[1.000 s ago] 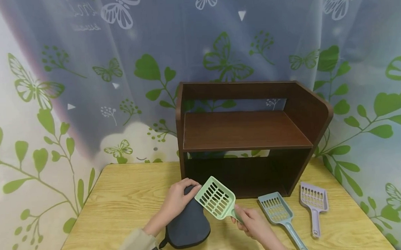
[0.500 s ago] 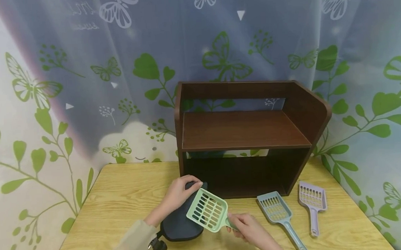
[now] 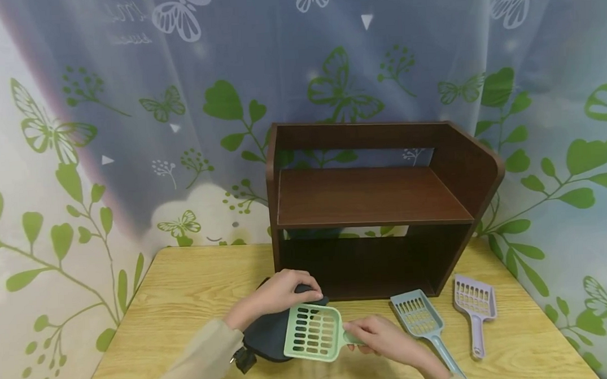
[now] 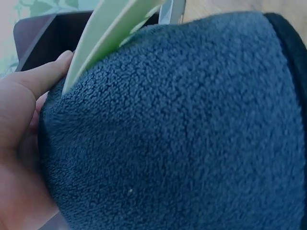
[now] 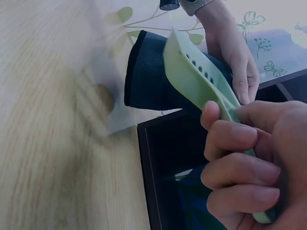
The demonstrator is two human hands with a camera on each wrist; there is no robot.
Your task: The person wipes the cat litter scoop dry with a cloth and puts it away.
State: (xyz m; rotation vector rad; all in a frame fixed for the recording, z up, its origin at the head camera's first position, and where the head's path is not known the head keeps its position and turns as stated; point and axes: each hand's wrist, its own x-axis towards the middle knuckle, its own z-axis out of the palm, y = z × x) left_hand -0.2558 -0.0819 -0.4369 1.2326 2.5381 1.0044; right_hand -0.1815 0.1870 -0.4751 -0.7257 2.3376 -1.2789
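Curling round green scoop (image 3: 321, 333): right grip (image 3: 386, 339)

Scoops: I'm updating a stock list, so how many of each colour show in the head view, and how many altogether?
Green scoop: 1
Blue scoop: 1
Purple scoop: 1
Total: 3
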